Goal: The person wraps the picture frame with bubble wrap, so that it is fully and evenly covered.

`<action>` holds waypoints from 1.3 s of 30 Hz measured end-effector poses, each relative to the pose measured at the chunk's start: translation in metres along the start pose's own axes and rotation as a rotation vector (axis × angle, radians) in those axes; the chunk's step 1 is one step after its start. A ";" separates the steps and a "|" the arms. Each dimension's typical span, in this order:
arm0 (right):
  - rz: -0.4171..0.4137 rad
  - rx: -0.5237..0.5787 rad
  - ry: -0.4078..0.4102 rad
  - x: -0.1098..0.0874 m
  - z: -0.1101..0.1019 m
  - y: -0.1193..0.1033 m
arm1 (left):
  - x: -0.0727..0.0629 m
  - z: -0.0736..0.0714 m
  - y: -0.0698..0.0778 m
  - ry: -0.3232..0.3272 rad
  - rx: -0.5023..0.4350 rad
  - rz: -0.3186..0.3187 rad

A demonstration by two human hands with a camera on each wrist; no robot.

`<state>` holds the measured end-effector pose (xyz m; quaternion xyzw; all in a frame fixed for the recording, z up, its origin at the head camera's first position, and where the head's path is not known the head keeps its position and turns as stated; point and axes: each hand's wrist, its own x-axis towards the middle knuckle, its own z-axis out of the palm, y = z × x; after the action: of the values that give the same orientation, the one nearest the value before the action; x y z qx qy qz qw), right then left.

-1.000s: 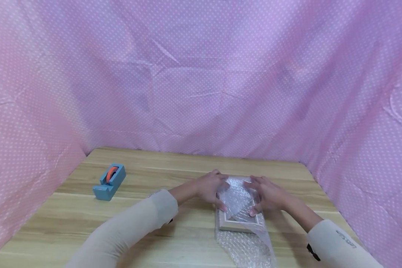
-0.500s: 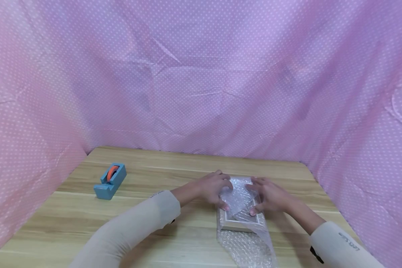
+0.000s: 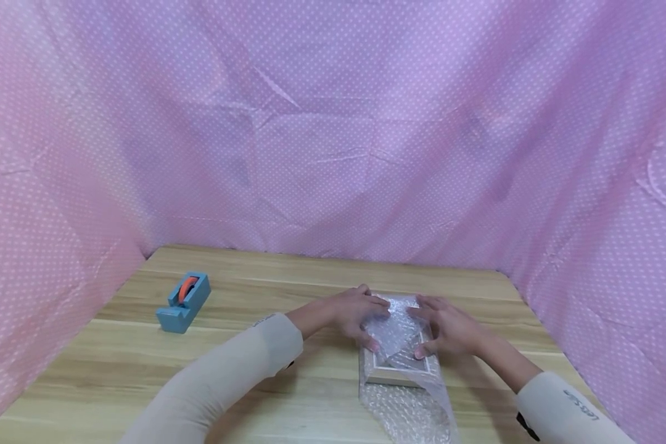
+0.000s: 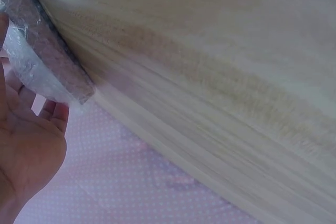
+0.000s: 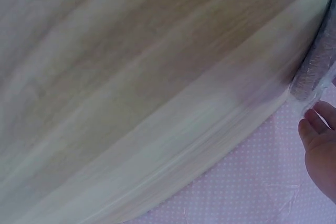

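A pale wooden picture frame [image 3: 395, 376] with a white inner border lies on the table, partly wrapped in clear bubble wrap [image 3: 394, 330]. One flap is folded over its far part, and a loose tail of wrap trails toward the near edge. At the frame's left side my left hand [image 3: 356, 314] holds the flap, fingers bent over the top and thumb lower down. From the right, my right hand [image 3: 449, 327] holds the wrap at the opposite side, its thumb on the near part. Both wrist views catch the fingers against the wrapped edge.
A blue tape dispenser [image 3: 183, 302] with an orange roll stands at the left of the wooden table [image 3: 288, 271]. Pink polka-dot cloth [image 3: 333, 154] hangs behind and along both sides.
My left hand's fingers have slid slightly right across the flap. The right hand stays nearly in place, and the frame lies almost where it was.
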<state>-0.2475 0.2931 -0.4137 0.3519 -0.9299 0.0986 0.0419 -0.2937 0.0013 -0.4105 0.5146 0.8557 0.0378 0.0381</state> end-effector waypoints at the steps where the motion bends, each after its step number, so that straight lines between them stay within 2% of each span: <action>1: -0.005 -0.009 -0.001 0.000 0.000 0.000 | 0.000 0.000 0.000 -0.006 0.001 0.000; 6: -0.006 -0.031 -0.033 -0.001 -0.004 -0.002 | -0.001 -0.001 -0.001 -0.025 0.007 0.007; 11: -0.067 -0.123 -0.022 -0.006 -0.007 -0.004 | 0.000 -0.001 -0.001 -0.037 0.038 0.019; 14: -0.124 -0.171 0.028 -0.012 -0.009 -0.007 | 0.000 -0.001 -0.001 -0.040 0.054 0.025; 21: -0.357 -0.261 0.197 -0.038 -0.010 -0.020 | -0.001 -0.001 -0.002 -0.046 0.052 0.017; 25: -0.428 -0.291 0.220 -0.065 -0.006 -0.032 | 0.000 -0.001 -0.002 -0.046 0.050 0.021; 29: -0.463 -0.316 0.214 -0.086 -0.002 -0.040 | -0.001 -0.001 -0.002 -0.049 0.049 0.017; 36: -0.595 -0.347 0.312 -0.089 0.004 -0.052 | -0.002 -0.001 -0.003 -0.042 0.045 0.006; 39: -0.612 -0.403 0.332 -0.087 0.008 -0.056 | -0.001 0.000 -0.003 -0.036 0.043 0.015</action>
<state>-0.1448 0.3065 -0.4254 0.5766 -0.7634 -0.0472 0.2874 -0.2957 -0.0012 -0.4105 0.5224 0.8516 0.0105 0.0420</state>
